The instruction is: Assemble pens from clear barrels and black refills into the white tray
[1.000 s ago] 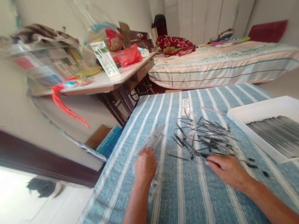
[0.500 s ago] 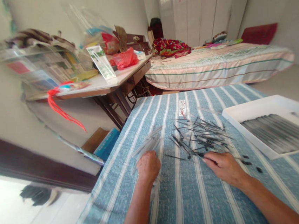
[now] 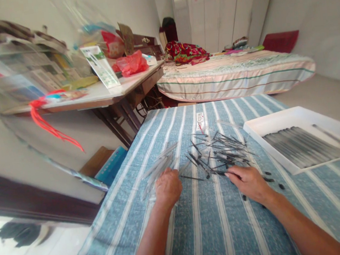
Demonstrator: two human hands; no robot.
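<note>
My left hand is closed at the near end of a loose bundle of clear pen barrels. A see-through tube, seemingly one more barrel, sticks out from its fingertips to the right. My right hand pinches a thin black pen refill at the near edge of a scattered pile of black refills. The refill's far end blends into the pile. Several small black caps lie around the right hand.
A white tray with a row of dark-filled pens stands at the right on the striped blue cloth. Beyond are a cluttered desk at the left and a bed. A "With love" label lies past the pile.
The whole view has shifted a little. A clear tube now shows at my left fingertips, pointing right. A black cap has come into sight below my right hand.
</note>
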